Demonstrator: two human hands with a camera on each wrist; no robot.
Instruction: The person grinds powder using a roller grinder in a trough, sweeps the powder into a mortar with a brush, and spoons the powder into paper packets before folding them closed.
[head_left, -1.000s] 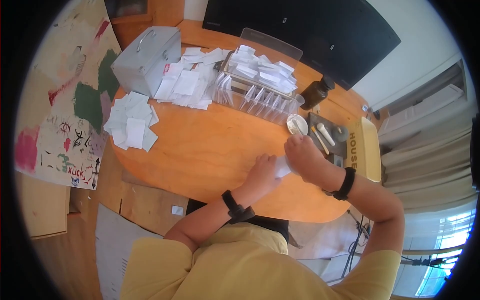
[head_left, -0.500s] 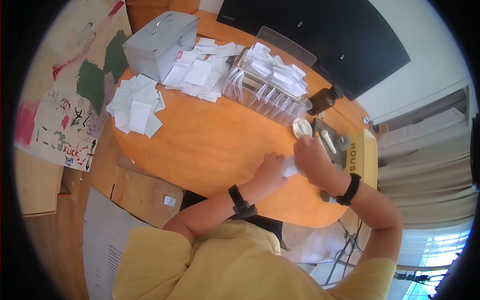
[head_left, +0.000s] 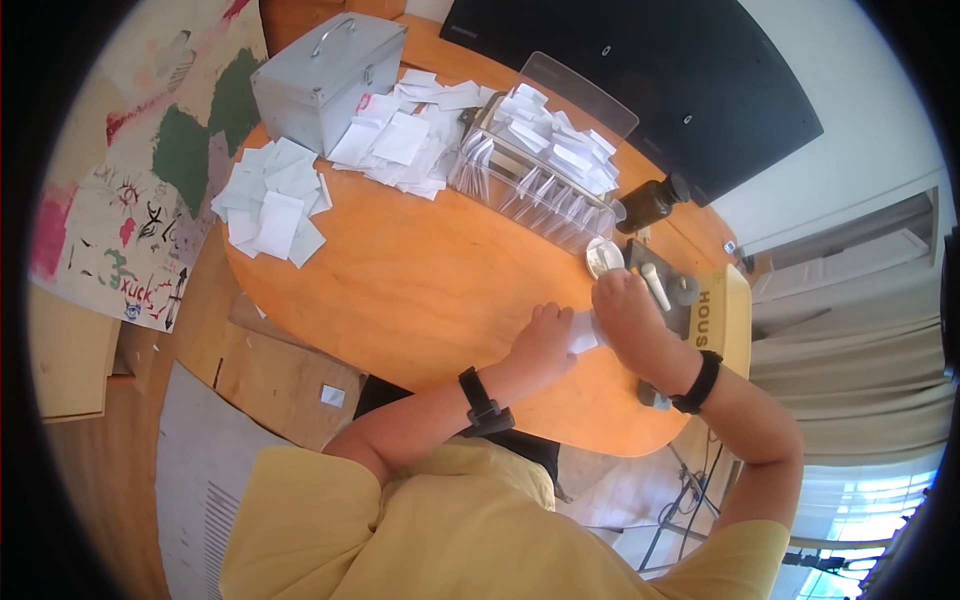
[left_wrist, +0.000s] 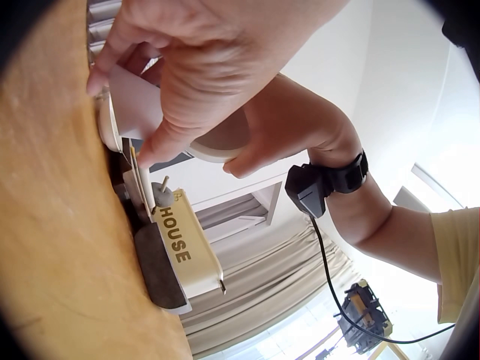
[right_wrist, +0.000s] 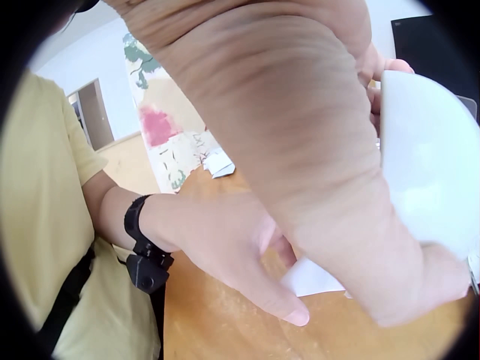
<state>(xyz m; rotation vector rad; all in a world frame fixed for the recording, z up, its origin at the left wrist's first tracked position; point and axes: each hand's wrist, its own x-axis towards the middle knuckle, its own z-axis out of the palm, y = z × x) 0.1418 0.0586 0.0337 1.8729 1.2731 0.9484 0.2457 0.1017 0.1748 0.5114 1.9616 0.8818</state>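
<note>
My left hand (head_left: 543,345) pinches a folded white paper (head_left: 583,333) above the right part of the wooden table. In the left wrist view the same paper (left_wrist: 133,105) spreads between its thumb and fingers. My right hand (head_left: 635,325) is just right of the paper, wrist bent. It grips a smooth white object with a rounded edge (right_wrist: 431,165), large in the right wrist view; the head view hides this behind the hand. Beyond the right hand a small white round dish (head_left: 604,258) lies on the table; its contents are too small to tell.
White papers (head_left: 280,205) lie in piles at the left, near a silver case (head_left: 325,85). A clear rack (head_left: 535,200) holds many paper packets. To its right stand a dark bottle (head_left: 650,203), a dark tray with tools (head_left: 675,310) and a yellow box (head_left: 730,315) marked HOUSE.
The head view has shifted, so the table's things appear moved. Both hands stay close together around the paper, with little visible change in their grips.
</note>
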